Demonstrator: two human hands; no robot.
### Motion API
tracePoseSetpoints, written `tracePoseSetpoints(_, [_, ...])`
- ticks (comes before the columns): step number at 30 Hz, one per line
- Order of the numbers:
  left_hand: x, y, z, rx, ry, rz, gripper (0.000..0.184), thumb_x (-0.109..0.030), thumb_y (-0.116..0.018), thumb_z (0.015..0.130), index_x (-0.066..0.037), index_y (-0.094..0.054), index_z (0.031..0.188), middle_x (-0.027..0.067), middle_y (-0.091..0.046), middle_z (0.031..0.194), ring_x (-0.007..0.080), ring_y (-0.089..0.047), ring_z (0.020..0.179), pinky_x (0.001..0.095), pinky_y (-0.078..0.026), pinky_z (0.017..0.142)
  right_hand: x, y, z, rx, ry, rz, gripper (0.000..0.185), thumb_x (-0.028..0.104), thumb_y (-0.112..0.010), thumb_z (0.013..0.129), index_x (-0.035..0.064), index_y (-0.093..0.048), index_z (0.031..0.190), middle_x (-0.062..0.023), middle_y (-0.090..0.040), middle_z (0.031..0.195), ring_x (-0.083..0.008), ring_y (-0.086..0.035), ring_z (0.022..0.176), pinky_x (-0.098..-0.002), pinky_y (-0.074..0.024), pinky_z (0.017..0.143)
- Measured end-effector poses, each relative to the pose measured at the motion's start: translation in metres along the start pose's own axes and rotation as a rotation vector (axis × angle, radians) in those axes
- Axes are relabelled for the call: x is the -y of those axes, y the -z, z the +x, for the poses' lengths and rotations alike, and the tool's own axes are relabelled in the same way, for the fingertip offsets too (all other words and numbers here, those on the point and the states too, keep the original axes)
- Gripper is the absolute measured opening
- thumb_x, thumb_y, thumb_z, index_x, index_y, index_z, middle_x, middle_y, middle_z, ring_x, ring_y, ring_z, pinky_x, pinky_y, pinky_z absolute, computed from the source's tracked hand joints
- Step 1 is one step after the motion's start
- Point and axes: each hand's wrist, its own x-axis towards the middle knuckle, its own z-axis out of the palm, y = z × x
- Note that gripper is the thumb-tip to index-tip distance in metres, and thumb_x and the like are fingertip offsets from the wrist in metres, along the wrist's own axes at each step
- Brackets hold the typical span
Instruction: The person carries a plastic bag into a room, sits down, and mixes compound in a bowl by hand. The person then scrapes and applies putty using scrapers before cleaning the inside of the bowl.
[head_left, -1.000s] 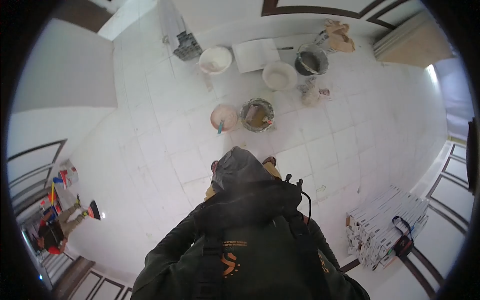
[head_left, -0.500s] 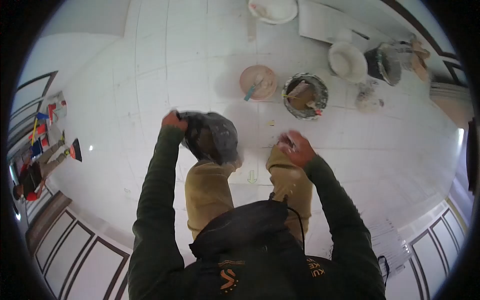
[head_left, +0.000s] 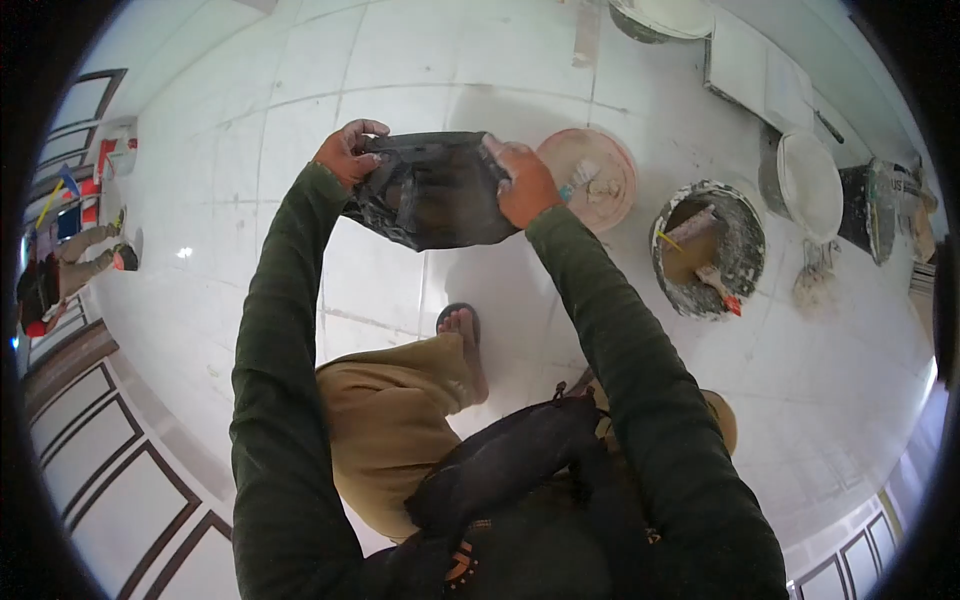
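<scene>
Floor tiles (head_left: 400, 102) below. Left hand (head_left: 350, 156) and right hand (head_left: 525, 185) grip and spread a probably plastic black bag (head_left: 435, 195); steadiness seems called for.

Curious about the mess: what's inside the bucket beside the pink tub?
The bucket holds what looks like brown liquid, a pale object, a yellow strip and something red-tipped; anything submerged is hidden.

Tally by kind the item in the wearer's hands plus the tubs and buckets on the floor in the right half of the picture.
Bag: 1
Pink tub: 1
White tubs: 2
Buckets: 2
Total: 6
</scene>
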Motion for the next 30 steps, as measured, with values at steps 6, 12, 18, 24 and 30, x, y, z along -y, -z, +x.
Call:
tracePoseSetpoints(6, [0.048,0.025,0.031,0.240,-0.048,-0.134,0.046,0.012,-0.045,0.058,-0.004,-0.047,0.101,0.0065,-0.053,0.089,0.0159,-0.054,0.080,0.0282,-0.049,0.064,-0.070,0.011,0.038,-0.243,0.073,0.004,0.049,-0.006,-0.046,0.072,0.0061,-0.048,0.119,-0.0177,-0.057,0.104,-0.0313,-0.054,0.100,-0.0324,-0.0406,0.088])
tracePoseSetpoints(12, [0.050,0.026,0.035,-0.087,-0.209,-0.014,0.036,0.012,-0.045,0.057,-0.012,-0.041,0.084,0.0070,-0.051,0.085,0.0195,-0.054,0.076,0.0326,-0.049,0.056,-0.076,0.024,0.010,-0.459,-0.203,0.104,0.037,0.010,-0.047,0.079,-0.0013,-0.049,0.114,-0.0177,-0.060,0.096,-0.0301,-0.057,0.093,-0.0347,-0.0431,0.083])
tracePoseSetpoints(18, [0.082,0.042,0.030,-0.182,-0.241,0.530,0.028,0.014,-0.039,0.059,-0.006,-0.053,0.071,0.0082,-0.058,0.083,0.0181,-0.057,0.077,0.0283,-0.046,0.071,-0.105,0.013,-0.052,-0.120,-0.496,-0.254,0.046,0.027,-0.051,0.080,0.0009,-0.046,0.119,-0.0194,-0.055,0.104,-0.0339,-0.052,0.098,-0.0396,-0.0415,0.085])
tracePoseSetpoints(24, [0.095,0.009,0.019,0.055,-0.520,1.027,0.022,0.005,-0.050,0.054,-0.005,-0.057,0.072,0.0137,-0.057,0.079,0.0314,-0.057,0.081,0.0350,-0.045,0.075,-0.101,-0.002,-0.066,0.167,-0.501,-0.416,0.056,0.042,-0.045,0.082,0.0072,-0.042,0.125,-0.0193,-0.050,0.115,-0.0324,-0.047,0.107,-0.0443,-0.0378,0.089])
tracePoseSetpoints(30, [0.037,-0.050,-0.017,-0.104,-0.154,1.003,0.018,0.002,-0.057,0.065,-0.007,-0.061,0.081,0.0130,-0.056,0.089,0.0300,-0.053,0.093,0.0367,-0.044,0.084,-0.127,-0.019,-0.051,0.130,-0.505,-0.357,0.044,0.033,-0.052,0.078,0.0129,-0.049,0.118,-0.0201,-0.049,0.116,-0.0337,-0.050,0.104,-0.0428,-0.0399,0.087])
